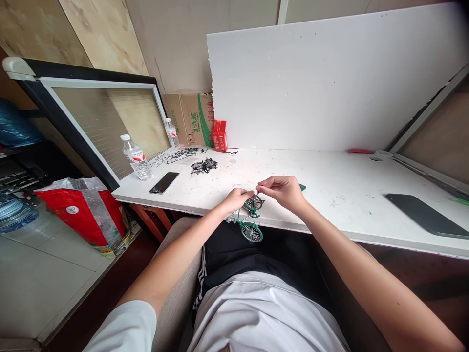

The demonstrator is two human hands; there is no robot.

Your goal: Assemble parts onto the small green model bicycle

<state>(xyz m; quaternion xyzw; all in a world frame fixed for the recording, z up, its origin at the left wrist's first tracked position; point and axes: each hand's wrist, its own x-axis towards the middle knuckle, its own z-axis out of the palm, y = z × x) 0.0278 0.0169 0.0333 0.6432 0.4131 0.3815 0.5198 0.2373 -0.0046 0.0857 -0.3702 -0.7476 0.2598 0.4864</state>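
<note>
A small green model bicycle [251, 231] with black-spoked wheels hangs at the front edge of the white table, one wheel up by my hands and the other below the edge. My left hand [237, 199] is closed on the bicycle near its upper wheel. Just to the right, my right hand [279, 189] pinches a tiny dark part [258, 191] between thumb and fingertips, close above that wheel. A green piece [302, 187] shows on the table behind my right hand.
Black parts [204, 166] and thin black frames [183, 154] lie at the back left. A phone [164, 183], a water bottle [137, 159] and a red box [220, 135] stand or lie left. A dark flat object [427, 215] lies right. A white board [322, 83] stands behind.
</note>
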